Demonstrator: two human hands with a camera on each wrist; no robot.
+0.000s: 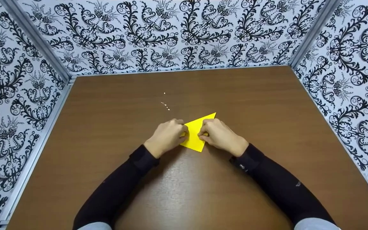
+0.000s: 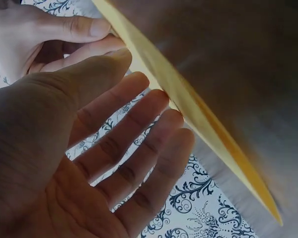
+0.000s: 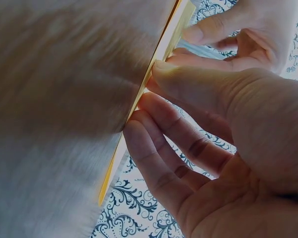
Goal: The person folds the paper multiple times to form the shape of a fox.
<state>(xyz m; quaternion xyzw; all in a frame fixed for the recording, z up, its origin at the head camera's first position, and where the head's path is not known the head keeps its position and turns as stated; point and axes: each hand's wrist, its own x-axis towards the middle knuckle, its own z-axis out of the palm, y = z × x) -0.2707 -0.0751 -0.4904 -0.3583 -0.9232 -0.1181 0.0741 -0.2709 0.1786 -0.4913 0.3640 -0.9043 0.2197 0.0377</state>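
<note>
Here the yellow paper (image 1: 193, 135) is held over the tabletop (image 1: 184, 185), pinched on its nine-o'clock side by the left hand (image 1: 167, 136) and on its three-o'clock side by the right hand (image 1: 221, 136), one corner pointed toward one o'clock, another toward six.

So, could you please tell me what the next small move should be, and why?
I'd probably press the yellow paper flatter against the table: the left hand and right hand pinch it at opposite sides, and in the left wrist view its layers look slightly parted toward one tip.
</note>
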